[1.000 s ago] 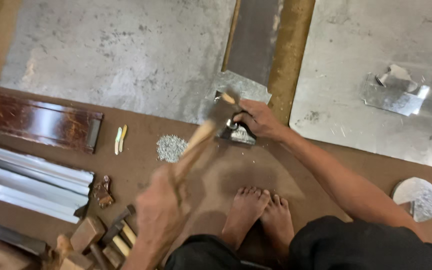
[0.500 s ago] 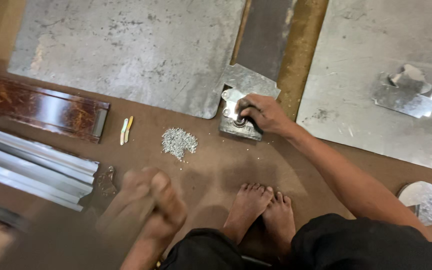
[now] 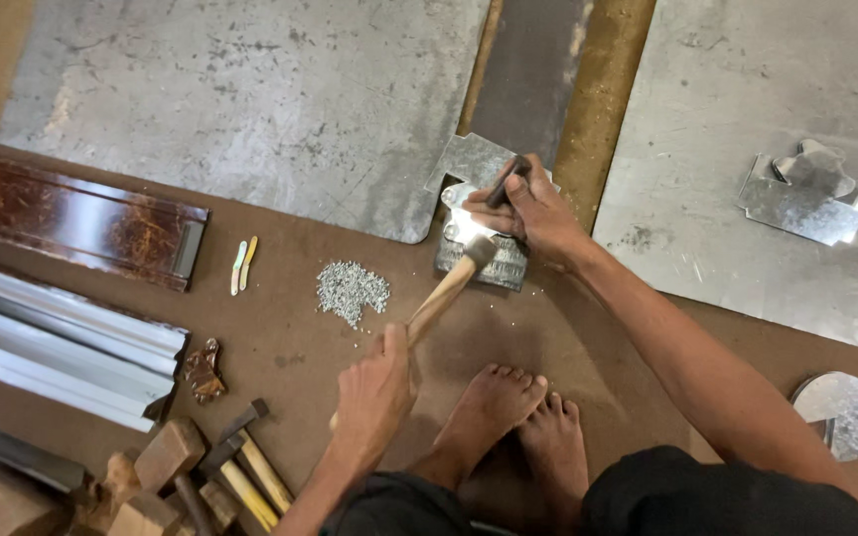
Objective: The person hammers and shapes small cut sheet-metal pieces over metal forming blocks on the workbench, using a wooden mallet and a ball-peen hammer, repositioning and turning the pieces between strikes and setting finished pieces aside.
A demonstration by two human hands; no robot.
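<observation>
Hammer [image 3: 449, 288] strikes punch [image 3: 504, 184] on block [image 3: 494, 268].

The left hand [image 3: 374, 387], drawn back low and blurred half a second ago, has swung the wooden-handled hammer [image 3: 449, 288] forward again; its head now meets the punch [image 3: 505, 183] over the metal block [image 3: 484, 260].
</observation>
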